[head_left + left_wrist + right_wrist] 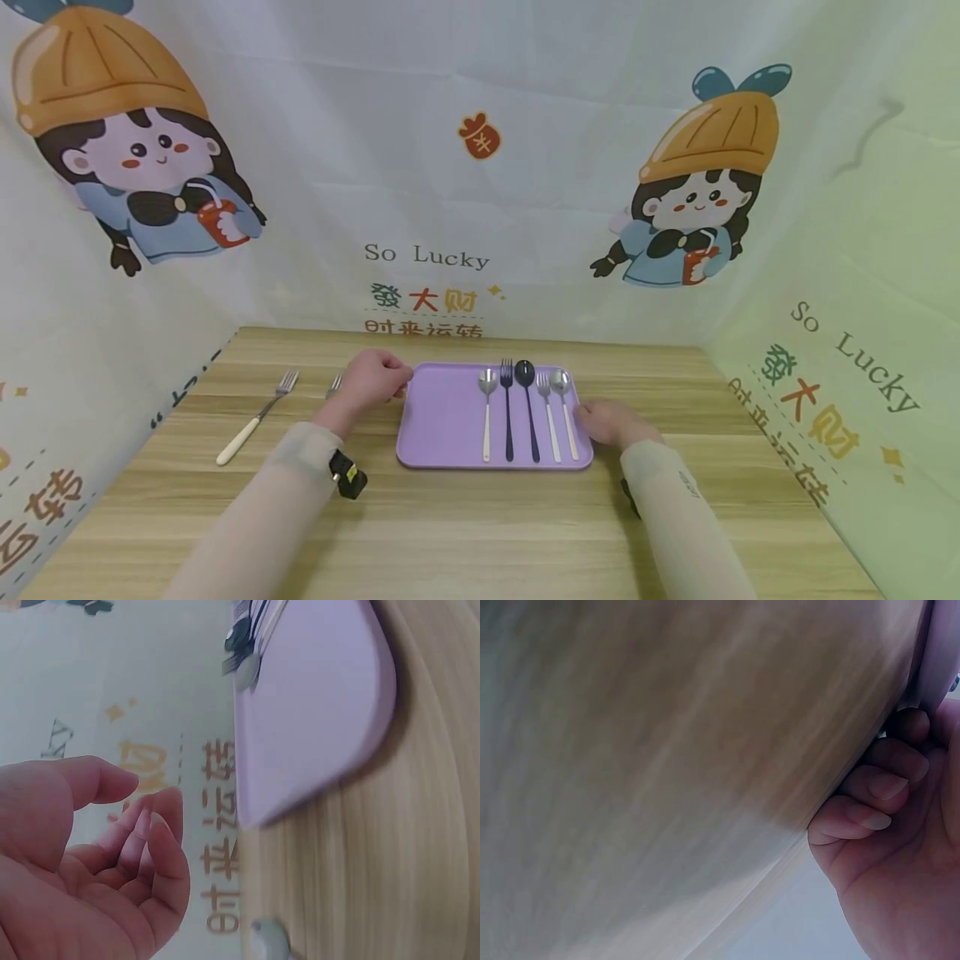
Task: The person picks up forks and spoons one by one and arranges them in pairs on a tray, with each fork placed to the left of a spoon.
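A lilac tray lies on the wooden table. On its right half, side by side, are a silver spoon, a black fork, a black spoon, a pale-handled fork and another pale-handled spoon. By the tray's upper left corner is my left hand; the left wrist view shows its fingers loosely bent, holding nothing, apart from the rim. My right hand grips the tray's right edge, fingers curled at the rim.
Left of the tray, a fork with a cream handle lies on the table. The tines of another fork show beside my left wrist, the rest hidden by my arm. Printed cloth hangs behind the table and along both sides.
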`<move>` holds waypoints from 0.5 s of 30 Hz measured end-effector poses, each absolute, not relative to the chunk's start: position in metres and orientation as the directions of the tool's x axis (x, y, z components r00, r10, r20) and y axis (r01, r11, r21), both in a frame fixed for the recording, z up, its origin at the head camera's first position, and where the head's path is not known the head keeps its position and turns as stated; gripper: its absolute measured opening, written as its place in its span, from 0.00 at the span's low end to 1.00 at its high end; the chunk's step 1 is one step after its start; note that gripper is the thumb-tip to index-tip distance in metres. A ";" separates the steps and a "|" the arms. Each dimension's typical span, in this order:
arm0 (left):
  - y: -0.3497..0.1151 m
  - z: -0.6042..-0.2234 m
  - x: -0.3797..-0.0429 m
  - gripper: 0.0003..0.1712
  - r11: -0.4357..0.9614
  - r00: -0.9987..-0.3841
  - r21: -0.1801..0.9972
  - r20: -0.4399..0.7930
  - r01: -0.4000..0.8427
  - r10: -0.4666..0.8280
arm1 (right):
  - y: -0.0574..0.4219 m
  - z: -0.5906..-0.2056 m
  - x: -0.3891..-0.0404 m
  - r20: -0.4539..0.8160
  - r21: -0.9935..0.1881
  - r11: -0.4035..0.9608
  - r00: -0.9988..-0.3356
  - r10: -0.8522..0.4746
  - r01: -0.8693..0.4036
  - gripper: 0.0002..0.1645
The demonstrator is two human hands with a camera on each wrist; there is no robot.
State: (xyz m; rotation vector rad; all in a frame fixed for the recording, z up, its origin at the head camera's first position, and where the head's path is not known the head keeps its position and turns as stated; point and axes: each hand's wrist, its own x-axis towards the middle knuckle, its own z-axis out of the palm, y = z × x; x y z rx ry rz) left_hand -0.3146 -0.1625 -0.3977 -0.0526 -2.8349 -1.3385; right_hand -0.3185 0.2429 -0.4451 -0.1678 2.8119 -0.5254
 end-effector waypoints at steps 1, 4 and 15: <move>-0.168 -0.396 -0.313 0.13 0.636 -0.999 0.771 0.023 0.035 0.027 | 0.243 -0.445 -0.318 -0.245 -0.370 0.927 -0.956 -0.164 -0.064 0.39; -0.184 -0.395 -0.307 0.14 0.633 -0.999 0.774 0.027 0.037 0.025 | 0.243 -0.445 -0.317 -0.245 -0.368 0.927 -0.955 -0.165 -0.066 0.38; -0.250 -0.395 -0.293 0.19 0.677 -1.000 0.736 -0.014 0.005 0.023 | 0.241 -0.441 -0.314 -0.240 -0.364 0.929 -0.958 -0.159 -0.063 0.38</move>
